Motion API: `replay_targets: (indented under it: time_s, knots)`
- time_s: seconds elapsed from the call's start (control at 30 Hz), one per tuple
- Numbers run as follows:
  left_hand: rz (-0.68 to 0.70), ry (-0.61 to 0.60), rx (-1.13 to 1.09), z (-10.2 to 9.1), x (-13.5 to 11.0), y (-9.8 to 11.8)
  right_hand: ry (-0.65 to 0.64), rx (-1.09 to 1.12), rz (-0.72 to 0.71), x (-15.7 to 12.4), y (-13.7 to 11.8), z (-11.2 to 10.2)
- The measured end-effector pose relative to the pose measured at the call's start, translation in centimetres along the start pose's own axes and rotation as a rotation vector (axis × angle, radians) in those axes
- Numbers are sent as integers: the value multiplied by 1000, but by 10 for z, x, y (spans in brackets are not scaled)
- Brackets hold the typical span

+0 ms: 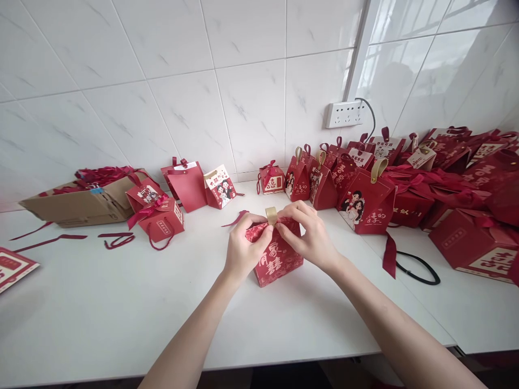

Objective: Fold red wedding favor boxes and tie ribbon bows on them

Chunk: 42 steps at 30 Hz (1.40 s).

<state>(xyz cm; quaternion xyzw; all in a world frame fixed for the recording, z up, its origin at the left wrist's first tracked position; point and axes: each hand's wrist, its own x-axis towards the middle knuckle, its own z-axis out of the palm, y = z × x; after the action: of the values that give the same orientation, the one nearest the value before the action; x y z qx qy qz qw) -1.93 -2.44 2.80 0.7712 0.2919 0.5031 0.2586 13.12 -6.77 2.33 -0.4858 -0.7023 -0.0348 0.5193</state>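
A red gift box with white characters and a floral pattern stands upright on the white table. From its top edge rises a gold ribbon loop. My left hand grips the box's top left part, thumb in front near the loop's base and fingers behind. On the other side, my right hand pinches the top edge just right of the loop, its fingers curled over the back. Both thumbs almost meet under the loop. The fastening at the loop's base is partly hidden by my fingers.
Many finished-looking red boxes crowd the right side. A cardboard box of ribbons sits at the left, near a small red box and loose ribbon. A black cord loop lies at right. Behind is a tiled wall with a socket strip.
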Motion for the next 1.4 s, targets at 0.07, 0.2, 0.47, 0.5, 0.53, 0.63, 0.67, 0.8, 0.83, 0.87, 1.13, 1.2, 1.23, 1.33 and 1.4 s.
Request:
replay_targets:
  time_s: [0.07, 0.2, 0.47, 0.5, 0.53, 0.63, 0.67, 0.8, 0.83, 0.87, 1.13, 1.2, 1.23, 1.33, 1.4]
  knots:
    - [0, -1, -14, 0, 0, 0, -5, 33, 25, 0, 0, 0]
    - [-43, 23, -47, 1, -2, 0, -3, 88, 43, 0, -1, 1]
    - [-83, -48, -31, -1, 1, 1, -8, 74, 21, 0, -1, 0]
    - [-88, -60, -17, -1, 1, 1, -12, 76, 27, 1, -1, 0]
    - [-94, -66, -4, -2, 2, 2, -15, 76, 29, 1, -1, 0]
    - [-107, -72, 26, -3, 2, 3, -6, 53, 22, 0, 0, 1]
    - [-103, -72, 36, -3, 3, 4, 8, 42, 18, 0, 0, 2]
    - [-59, -62, 87, -3, 4, 5, 53, 43, 3, -1, 0, 2]
    - [-49, -60, 97, -3, 4, 6, 46, 57, 3, -1, 0, 2]
    - [-41, -58, 105, -3, 4, 6, 34, 74, 9, -1, 0, 1]
    - [-21, -46, 119, -2, 4, 6, 0, 166, 99, 1, -1, -2]
    - [-21, -47, 115, -2, 4, 7, -7, 187, 115, 3, -2, -3]
    - [-20, -48, 113, -2, 4, 7, -8, 196, 123, 3, -2, -3]
    - [-16, -48, 113, -2, 4, 7, -7, 208, 133, 4, -2, -4]
    - [-15, -46, 118, -2, 4, 7, -10, 216, 141, 5, -2, -5]
